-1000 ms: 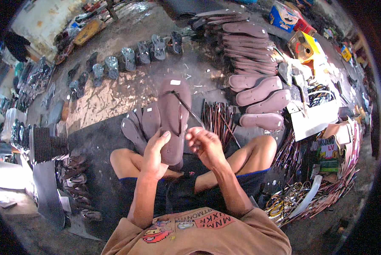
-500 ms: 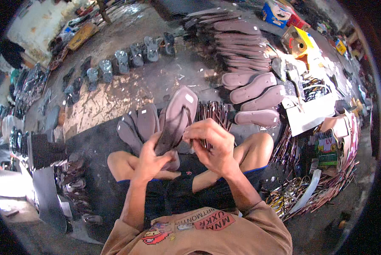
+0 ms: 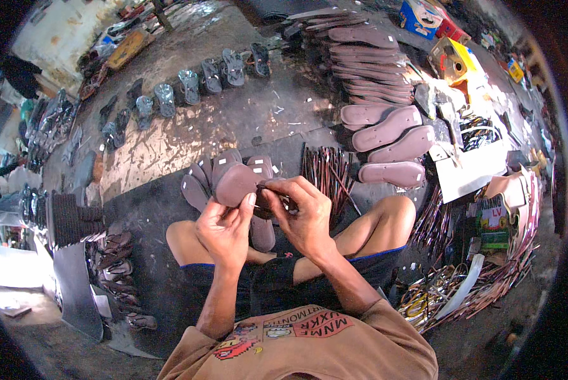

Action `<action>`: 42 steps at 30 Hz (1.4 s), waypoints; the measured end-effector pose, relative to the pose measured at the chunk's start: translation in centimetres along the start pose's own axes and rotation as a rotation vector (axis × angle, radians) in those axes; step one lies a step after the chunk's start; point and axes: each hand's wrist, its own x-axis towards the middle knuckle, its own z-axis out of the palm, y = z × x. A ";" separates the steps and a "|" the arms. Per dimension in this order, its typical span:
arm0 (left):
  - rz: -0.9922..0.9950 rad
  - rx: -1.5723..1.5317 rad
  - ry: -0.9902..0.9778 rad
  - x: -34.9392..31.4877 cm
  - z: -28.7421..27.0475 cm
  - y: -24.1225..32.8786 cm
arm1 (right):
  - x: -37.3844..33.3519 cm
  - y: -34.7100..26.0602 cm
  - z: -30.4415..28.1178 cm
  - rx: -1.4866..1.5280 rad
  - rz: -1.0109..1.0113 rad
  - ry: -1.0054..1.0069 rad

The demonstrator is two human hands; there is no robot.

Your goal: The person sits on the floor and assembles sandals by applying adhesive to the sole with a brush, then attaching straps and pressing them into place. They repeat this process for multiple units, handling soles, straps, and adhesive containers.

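Note:
My left hand (image 3: 223, 228) is closed on a mauve flip-flop (image 3: 236, 185), thumb and fingers gripping its edge, with one rounded end tipped up. My right hand (image 3: 304, 214) pinches at a dark strap on its right side; the fingers hide most of that strap. Beyond and beneath my hands, several more mauve soles lie on the dark mat, among them a sole (image 3: 195, 183) at left and another sole (image 3: 263, 235) showing under the hands.
A bundle of thin dark straps (image 3: 325, 174) lies right of the soles. Stacked mauve soles (image 3: 366, 60) and loose soles (image 3: 391, 174) sit farther right, near a yellow box (image 3: 450, 60). A row of wrapped sandals (image 3: 189, 85) lines the far floor. Strap offcuts (image 3: 461, 294) pile at right.
The flip-flop has been turned and tilted in my left hand, so its rounded end now faces up. My right hand has come in against its side. The view has shifted slightly.

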 end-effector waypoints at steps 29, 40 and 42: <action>0.372 0.534 -0.043 -1.1 0.1 0.5 | -0.7 2.0 1.0 0.279 0.028 -0.006; 0.450 0.493 -0.015 -1.2 -0.5 -0.3 | -1.2 2.6 1.5 0.131 -0.042 -0.092; 0.421 0.454 0.039 -1.3 -0.6 -0.5 | 0.1 1.8 0.8 0.174 -0.140 -0.056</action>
